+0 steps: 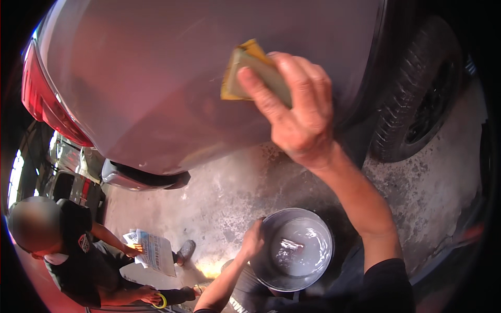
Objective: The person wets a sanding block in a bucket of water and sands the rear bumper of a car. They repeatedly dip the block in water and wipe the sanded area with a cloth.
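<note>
My right hand (305,107) grips a greyish sanding block (269,78) with yellow-backed sandpaper (228,89) sticking out around its edges. Thumb and fingers are closed along the block's sides, and it appears to rest against the dull grey-mauve car panel (167,68). Lower down, my left hand (253,239) holds a dark round bucket (297,211) by its left rim. Cloudy water (310,263) with bright reflections lies inside the bucket. The left fingertips are partly hidden by the rim.
A black tyre (412,88) stands at the right, a red tail light (49,101) at the far left. Below the panel juts a bumper end (141,178). At lower left, a co-worker (78,250) holds newspaper (156,254) and a yellow tape roll (163,301) above stained concrete floor (219,182).
</note>
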`<state>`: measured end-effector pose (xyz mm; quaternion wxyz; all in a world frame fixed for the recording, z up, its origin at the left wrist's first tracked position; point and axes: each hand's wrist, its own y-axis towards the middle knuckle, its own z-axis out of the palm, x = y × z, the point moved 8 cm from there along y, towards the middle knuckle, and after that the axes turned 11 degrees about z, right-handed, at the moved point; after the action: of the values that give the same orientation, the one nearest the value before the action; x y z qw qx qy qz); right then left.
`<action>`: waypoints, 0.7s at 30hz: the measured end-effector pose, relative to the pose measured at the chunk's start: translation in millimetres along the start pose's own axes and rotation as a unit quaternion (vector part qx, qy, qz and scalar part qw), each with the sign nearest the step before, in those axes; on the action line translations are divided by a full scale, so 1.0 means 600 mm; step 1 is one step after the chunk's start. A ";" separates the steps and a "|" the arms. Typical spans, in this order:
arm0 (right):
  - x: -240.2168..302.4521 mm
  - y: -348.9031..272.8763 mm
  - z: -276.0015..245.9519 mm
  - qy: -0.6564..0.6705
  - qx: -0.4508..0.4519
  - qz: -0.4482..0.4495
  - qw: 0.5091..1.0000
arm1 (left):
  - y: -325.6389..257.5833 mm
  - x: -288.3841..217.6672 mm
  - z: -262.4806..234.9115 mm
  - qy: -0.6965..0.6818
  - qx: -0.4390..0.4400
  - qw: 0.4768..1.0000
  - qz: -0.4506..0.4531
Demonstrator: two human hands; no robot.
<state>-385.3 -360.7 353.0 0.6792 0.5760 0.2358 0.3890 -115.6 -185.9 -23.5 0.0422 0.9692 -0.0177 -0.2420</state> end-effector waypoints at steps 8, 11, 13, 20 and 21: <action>0.053 0.011 0.027 0.044 0.004 -0.018 0.999 | 0.015 0.005 0.012 -0.012 0.030 0.999 -0.027; 0.008 -0.008 0.006 0.015 -0.001 -0.005 1.000 | 0.000 0.004 -0.001 -0.013 0.000 1.000 -0.011; -0.014 -0.004 -0.012 -0.015 -0.019 0.008 1.000 | 0.019 -0.010 0.001 -0.018 0.021 0.999 -0.031; 0.021 -0.018 0.010 0.018 0.004 -0.017 1.000 | -0.002 0.003 -0.001 -0.008 0.008 1.000 -0.020; 0.002 -0.020 -0.003 -0.001 -0.013 0.003 1.000 | 0.007 0.001 0.003 -0.006 0.008 1.000 -0.017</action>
<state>-382.8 -359.5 341.0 0.6860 0.5681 0.2283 0.3931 -116.0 -189.9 -24.8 0.0305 0.9682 -0.0038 -0.2481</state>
